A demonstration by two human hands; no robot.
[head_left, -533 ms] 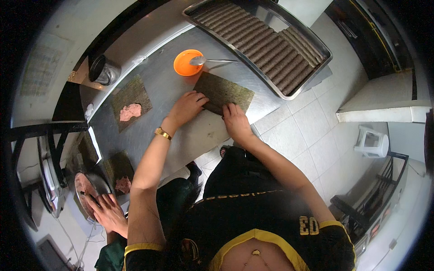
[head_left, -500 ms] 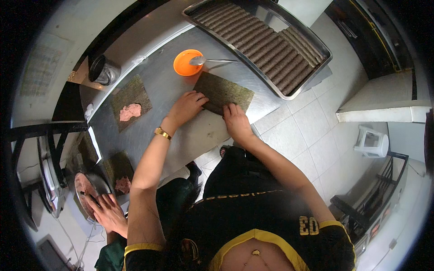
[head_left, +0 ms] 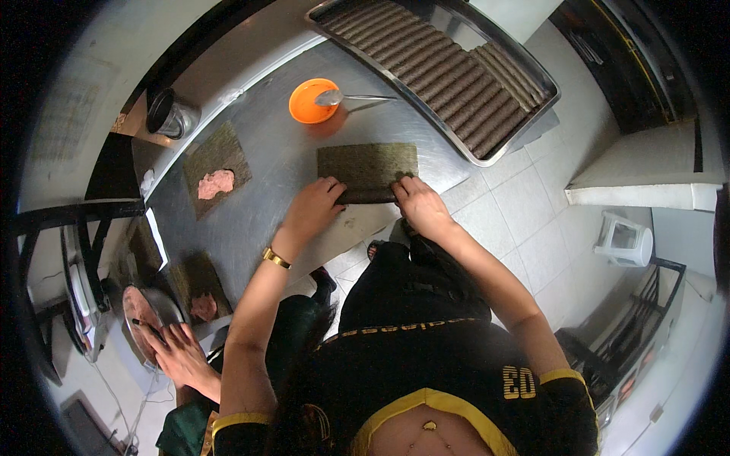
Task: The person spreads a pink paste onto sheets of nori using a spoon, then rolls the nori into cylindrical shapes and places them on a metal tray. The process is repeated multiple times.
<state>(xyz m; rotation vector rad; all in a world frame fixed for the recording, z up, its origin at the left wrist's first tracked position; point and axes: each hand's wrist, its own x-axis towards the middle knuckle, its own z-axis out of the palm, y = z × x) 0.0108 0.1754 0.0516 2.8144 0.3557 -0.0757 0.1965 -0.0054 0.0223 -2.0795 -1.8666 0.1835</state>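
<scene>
A dark green nori sheet lies on the metal table in front of me, its near edge folded up into a narrow roll. My left hand grips the left end of that rolled edge with bent fingers. At the other end, my right hand pinches the same edge. Whatever is inside the roll is hidden. Just beyond the sheet stands an orange bowl, with a metal spoon resting across its rim.
A metal tray of dark rolls fills the far right. To the left lies another nori sheet with pink paste. A co-worker's hand holds a dark-handled utensil at a metal bowl. A white stool stands right.
The nori sheet has been turned straight and drawn nearer me, and its near edge is now rolled up. My right hand has shifted right and nearer; my left hand has come nearer too.
</scene>
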